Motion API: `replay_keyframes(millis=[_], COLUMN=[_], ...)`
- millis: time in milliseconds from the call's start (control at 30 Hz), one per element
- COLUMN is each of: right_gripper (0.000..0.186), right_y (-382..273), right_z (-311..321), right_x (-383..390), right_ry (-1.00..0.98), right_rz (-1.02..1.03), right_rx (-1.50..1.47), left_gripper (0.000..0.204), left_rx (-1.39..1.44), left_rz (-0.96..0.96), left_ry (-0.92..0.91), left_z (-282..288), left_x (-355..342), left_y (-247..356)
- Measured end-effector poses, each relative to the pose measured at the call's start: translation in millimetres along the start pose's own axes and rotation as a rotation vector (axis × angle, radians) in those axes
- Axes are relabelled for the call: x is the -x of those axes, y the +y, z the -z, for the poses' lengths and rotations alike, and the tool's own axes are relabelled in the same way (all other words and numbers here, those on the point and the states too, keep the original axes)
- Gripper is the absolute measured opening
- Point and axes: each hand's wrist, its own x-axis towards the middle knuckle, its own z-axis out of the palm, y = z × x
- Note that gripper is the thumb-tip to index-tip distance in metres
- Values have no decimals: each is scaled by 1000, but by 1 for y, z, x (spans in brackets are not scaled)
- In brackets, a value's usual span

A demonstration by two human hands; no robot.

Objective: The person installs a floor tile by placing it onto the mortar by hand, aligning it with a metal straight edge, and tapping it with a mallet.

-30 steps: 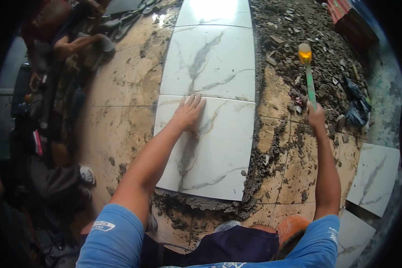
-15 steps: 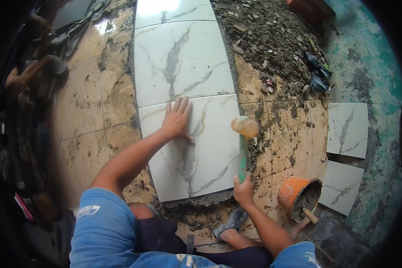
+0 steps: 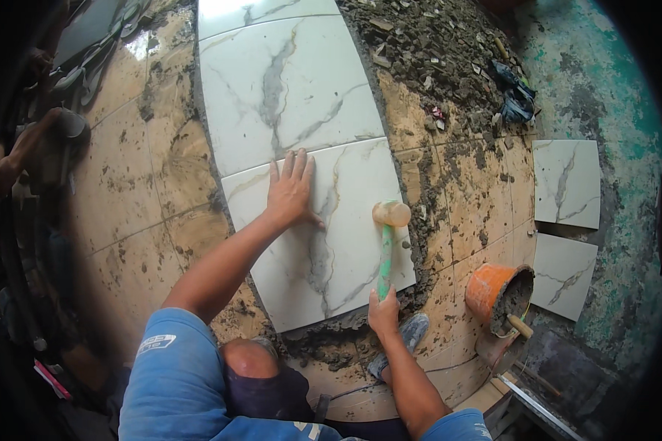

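Note:
My left hand [image 3: 290, 195] lies flat with fingers spread on a white, grey-veined marble-look tile [image 3: 272, 287], its fingertips close to the joint with the tile beyond [image 3: 235, 88]. In my right hand [image 3: 383, 312] is the green handle of a mallet [image 3: 391, 213] with a pale, yellowish head. That head is over the tile's right side; whether it touches the surface I cannot tell. Grey mortar [image 3: 331, 342] shows along the tile's near edge.
Broken rubble [image 3: 434, 59] is heaped at the far right. An orange bucket [image 3: 484, 292] of mortar lies tilted near a trowel with a wooden handle [image 3: 520, 326]. Two cut tiles [image 3: 566, 184] lie farther right. Another person's hand [image 3: 44, 128] shows at the left, near dark clutter.
The mallet head has moved left, from the tile's right edge to over the tile. My left hand stays flat on the tile. The whole view has turned slightly.

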Motion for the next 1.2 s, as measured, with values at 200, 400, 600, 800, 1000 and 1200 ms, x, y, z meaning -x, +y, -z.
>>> replay_keyframes(millis=[200, 400, 600, 800, 1000, 1200], right_gripper=[46, 43, 38, 33, 31, 26], right_y=[-6, 36, 31, 45, 54, 46], right_z=[8, -9, -22, -35, -43, -55], right_x=[48, 87, 108, 120, 132, 142], right_ry=[120, -8, 20, -174, -268, -130], right_rz=[-72, -177, -74, -41, 137, 231], right_rx=[-150, -45, -164, -13, 76, -426], left_gripper=[141, 145, 134, 137, 137, 134], left_rx=[-7, 2, -56, 18, -9, -61], left_rz=[-23, 7, -19, -2, 10, -39], left_ry=[95, 62, 287, 216, 187, 163], left_z=[-10, -6, -43, -24, -19, -22], left_x=[0, -1, -7, 8, 14, 20], left_y=[-5, -2, -12, -14, -12, -32])
